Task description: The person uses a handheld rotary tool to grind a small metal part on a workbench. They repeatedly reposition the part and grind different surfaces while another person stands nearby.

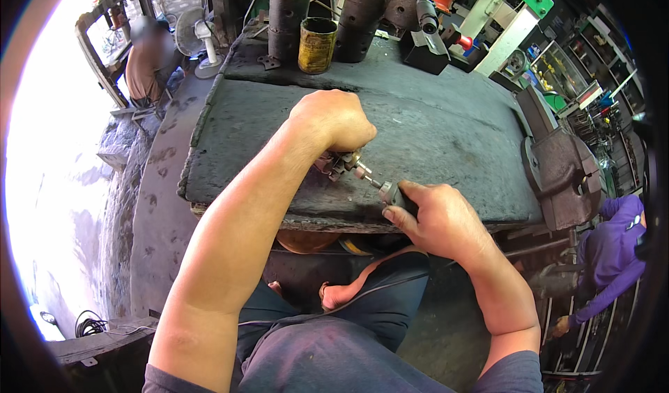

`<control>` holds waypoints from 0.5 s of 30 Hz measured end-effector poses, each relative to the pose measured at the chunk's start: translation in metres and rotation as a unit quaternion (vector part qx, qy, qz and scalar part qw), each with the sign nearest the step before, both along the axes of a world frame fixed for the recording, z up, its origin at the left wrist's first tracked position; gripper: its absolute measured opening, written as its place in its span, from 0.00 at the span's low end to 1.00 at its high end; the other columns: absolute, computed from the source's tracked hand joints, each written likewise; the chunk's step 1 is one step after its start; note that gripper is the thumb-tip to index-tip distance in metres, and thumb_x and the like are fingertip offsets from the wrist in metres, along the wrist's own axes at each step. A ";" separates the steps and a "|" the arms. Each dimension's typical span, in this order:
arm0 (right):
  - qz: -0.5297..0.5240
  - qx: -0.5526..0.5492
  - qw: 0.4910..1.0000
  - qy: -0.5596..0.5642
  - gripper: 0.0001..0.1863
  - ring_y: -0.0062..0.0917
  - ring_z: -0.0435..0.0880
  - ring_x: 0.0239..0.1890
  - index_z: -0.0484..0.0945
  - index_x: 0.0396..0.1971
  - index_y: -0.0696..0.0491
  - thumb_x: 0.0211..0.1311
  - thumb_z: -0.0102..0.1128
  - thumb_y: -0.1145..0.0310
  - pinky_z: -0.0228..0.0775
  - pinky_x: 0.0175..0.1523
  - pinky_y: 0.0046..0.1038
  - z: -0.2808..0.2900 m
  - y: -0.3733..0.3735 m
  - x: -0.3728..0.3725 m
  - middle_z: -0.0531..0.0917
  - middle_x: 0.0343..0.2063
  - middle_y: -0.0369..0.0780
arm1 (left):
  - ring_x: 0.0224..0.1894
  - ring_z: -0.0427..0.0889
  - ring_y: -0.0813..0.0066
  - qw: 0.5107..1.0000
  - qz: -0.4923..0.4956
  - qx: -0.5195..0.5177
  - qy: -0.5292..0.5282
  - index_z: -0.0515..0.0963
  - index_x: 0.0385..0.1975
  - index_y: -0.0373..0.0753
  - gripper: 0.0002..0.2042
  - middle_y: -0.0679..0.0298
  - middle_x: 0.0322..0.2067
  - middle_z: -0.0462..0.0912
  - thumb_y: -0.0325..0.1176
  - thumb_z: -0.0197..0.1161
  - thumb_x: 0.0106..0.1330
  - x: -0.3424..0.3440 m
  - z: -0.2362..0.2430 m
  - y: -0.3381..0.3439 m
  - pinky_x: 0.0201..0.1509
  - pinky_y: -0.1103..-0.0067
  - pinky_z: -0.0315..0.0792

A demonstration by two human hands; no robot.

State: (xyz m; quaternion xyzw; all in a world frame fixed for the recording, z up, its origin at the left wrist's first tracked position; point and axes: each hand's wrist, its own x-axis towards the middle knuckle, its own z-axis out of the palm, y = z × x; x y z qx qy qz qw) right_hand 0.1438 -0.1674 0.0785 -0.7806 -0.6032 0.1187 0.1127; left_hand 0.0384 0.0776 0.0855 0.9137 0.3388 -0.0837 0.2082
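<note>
Grey workbench [432,128], yellow tin [317,44] behind, vise [561,177] rt, left hand [334,121] gripping metal fitting [343,163], right hand [435,219] gripping tool [390,194].

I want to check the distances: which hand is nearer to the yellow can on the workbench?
Left. The left hand lies just below the yellow can, holding a small metal part. The right hand is lower, at the near edge of the workbench.

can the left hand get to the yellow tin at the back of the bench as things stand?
Probably not freely. The left hand is closed around a small metal fitting. The bench top between it and the yellow tin looks bare, so only the full grip is in the way.
</note>
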 end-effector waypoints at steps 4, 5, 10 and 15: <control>-0.025 -0.024 0.999 -0.015 0.24 0.63 0.94 0.41 0.88 0.48 0.59 0.80 0.77 0.48 0.86 0.48 0.59 0.000 -0.002 0.000 0.92 0.31 0.57 | 0.63 0.96 0.45 1.000 -0.004 0.004 -0.020 0.96 0.57 0.35 0.25 0.43 0.59 0.97 0.49 0.66 0.75 0.000 -0.005 0.002 0.71 0.57 0.87; -0.029 -0.009 0.999 -0.022 0.24 0.63 0.94 0.41 0.88 0.48 0.59 0.80 0.77 0.48 0.87 0.49 0.59 0.000 -0.003 0.000 0.92 0.31 0.57 | 0.61 0.96 0.43 0.999 -0.004 0.007 -0.035 0.96 0.52 0.33 0.25 0.41 0.57 0.96 0.50 0.66 0.74 -0.001 -0.006 0.002 0.70 0.55 0.87; -0.012 -0.012 0.999 -0.035 0.24 0.62 0.94 0.42 0.88 0.48 0.58 0.81 0.76 0.48 0.87 0.49 0.59 0.000 -0.005 -0.002 0.93 0.33 0.57 | 0.60 0.96 0.39 0.998 -0.001 0.014 -0.054 0.97 0.49 0.31 0.26 0.38 0.54 0.96 0.50 0.66 0.73 -0.001 -0.011 0.002 0.70 0.53 0.87; -0.011 -0.016 0.999 -0.042 0.25 0.61 0.95 0.43 0.87 0.49 0.58 0.81 0.76 0.47 0.88 0.50 0.58 0.000 -0.010 -0.006 0.93 0.34 0.56 | 0.60 0.96 0.39 0.999 -0.001 0.016 -0.047 0.97 0.49 0.31 0.26 0.38 0.55 0.96 0.50 0.66 0.73 0.000 -0.010 0.002 0.70 0.53 0.87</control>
